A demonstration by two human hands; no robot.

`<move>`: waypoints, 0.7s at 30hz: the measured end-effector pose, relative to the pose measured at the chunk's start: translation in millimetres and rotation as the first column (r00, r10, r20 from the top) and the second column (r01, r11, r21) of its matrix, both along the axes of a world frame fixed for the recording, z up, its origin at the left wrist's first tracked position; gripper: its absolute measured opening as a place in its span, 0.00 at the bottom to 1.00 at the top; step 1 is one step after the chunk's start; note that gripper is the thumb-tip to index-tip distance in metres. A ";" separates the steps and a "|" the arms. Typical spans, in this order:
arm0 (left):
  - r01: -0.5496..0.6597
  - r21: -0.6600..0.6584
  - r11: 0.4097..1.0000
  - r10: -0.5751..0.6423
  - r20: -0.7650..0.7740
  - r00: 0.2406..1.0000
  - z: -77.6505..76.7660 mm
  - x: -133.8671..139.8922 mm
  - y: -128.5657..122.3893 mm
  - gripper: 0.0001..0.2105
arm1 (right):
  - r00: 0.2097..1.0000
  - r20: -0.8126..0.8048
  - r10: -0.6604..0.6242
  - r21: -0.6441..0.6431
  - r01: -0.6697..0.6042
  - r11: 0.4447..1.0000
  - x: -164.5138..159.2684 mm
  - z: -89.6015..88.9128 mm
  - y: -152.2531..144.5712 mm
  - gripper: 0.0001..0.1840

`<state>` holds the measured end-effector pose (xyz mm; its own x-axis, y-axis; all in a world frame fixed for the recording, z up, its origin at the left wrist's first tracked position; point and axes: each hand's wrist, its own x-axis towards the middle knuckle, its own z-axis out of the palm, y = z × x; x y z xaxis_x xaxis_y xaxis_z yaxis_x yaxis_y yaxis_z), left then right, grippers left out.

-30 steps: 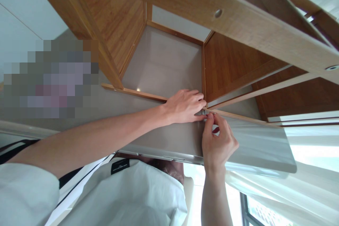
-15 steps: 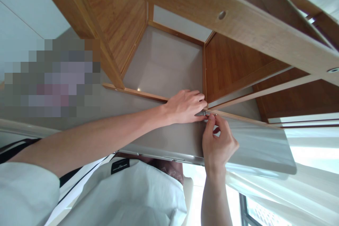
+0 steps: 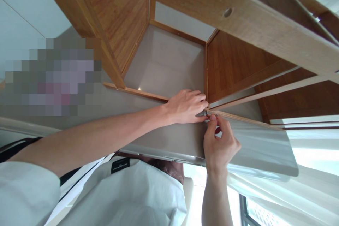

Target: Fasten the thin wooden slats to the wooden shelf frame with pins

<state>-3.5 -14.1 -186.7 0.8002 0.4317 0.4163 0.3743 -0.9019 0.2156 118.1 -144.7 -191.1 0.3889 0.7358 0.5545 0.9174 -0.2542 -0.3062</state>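
Observation:
A wooden shelf unit [image 3: 246, 30] stands on a grey tabletop [image 3: 164, 53], its slim bottom rails against the surface. My left hand [image 3: 186, 106] lies at the joint where the front bottom rail [image 3: 147, 94] meets an upright panel [image 3: 233, 67]. Its fingers bend over the wood, and the thumb points to the right below them. Just beneath the joint, my right hand [image 3: 221, 141] pinches a small, thin metal piece [image 3: 217, 114] between thumb and forefinger. Its kind is hidden by the fingers. The two thumbs almost meet.
A thick wooden beam [image 3: 196, 5] with a round hole crosses above my hands. The table's front edge [image 3: 169, 156] runs close to my body. At the left is a blurred-out patch [image 3: 60, 77]; white curtains [image 3: 312, 187] hang at the right.
The view has shifted very slightly. Both hands keep their place at the joint, and the right hand holds the same pinch.

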 end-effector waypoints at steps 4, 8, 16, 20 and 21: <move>0.002 0.007 1.000 -0.002 -0.001 1.000 -0.2 0.0 0.6 0.15 | 0.999 0.024 0.037 0.008 -0.037 0.999 1.2 -0.1 0.2 0.13; 0.005 0.001 1.000 -0.005 -0.009 1.000 0.0 0.3 0.9 0.14 | 0.992 0.067 0.108 0.007 -0.108 0.994 2.8 -1.1 0.2 0.12; 0.003 -0.006 1.000 -0.003 -0.001 1.000 1.8 0.3 -0.4 0.13 | 0.988 0.070 0.136 -0.012 -0.136 0.991 4.5 -2.6 1.6 0.15; -0.001 -0.012 1.000 0.001 -0.002 1.000 2.0 0.4 -0.7 0.13 | 0.996 0.013 0.086 -0.003 -0.086 0.996 3.9 -1.0 3.5 0.17; -0.002 -0.013 1.000 0.002 -0.001 1.000 1.8 0.5 -0.8 0.13 | 0.998 0.001 0.067 -0.002 -0.067 0.998 3.8 -0.6 3.8 0.17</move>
<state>-3.0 -14.9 -184.9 0.8000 0.4381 0.4100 0.3760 -0.8985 0.2265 121.9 -140.9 -191.7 0.3384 0.7612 0.5532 0.9327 -0.1931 -0.3047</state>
